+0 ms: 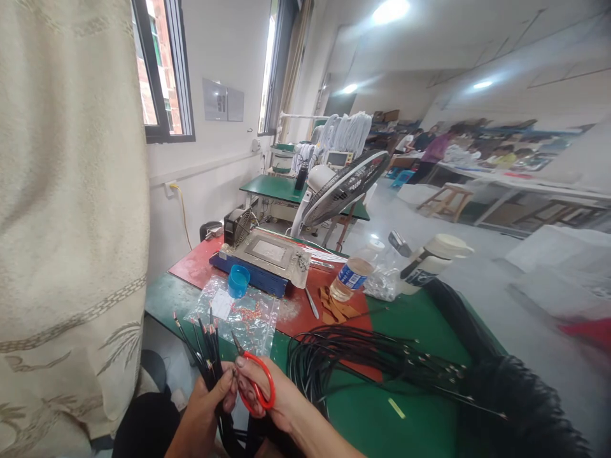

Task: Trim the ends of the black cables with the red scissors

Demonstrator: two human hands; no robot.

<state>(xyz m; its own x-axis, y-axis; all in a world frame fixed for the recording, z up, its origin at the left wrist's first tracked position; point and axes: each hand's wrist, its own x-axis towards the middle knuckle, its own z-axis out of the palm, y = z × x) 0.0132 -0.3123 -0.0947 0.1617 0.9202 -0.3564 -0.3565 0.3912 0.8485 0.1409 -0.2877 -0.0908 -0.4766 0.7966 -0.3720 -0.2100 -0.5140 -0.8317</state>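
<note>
head view: at the near edge of the green table (377, 416), low in the frame, the left hand (204, 407) is closed round a bundle of black cables (209, 350). their stripped, coloured tips fan upward and to the left. just right of it, touching at the fingertips, the right hand (279, 401) holds the red-handled scissors (252, 361), fingers through the loop. the blades point up toward the cable ends and look nearly closed, though the tips are too small to be sure.

the tips stand at uneven heights, so i judge the work goes best if the left hand squeezes lower and taps the ends level before any cut. the blades should meet one cable at a time, square across it, with the left thumb kept well below the cutting line.

to the right a large coil of black cables (363, 359) sprawls across the table and could snag the scissor hand. just beyond the hands lies a clear plastic bag (248, 318) of small orange parts, with a blue cup (237, 280) and a flat machine (267, 253) farther off. a water bottle (350, 278) lies on its side near the middle, a fan (344, 187) stands behind it, and a pale curtain (67, 222) fills the left.
</note>
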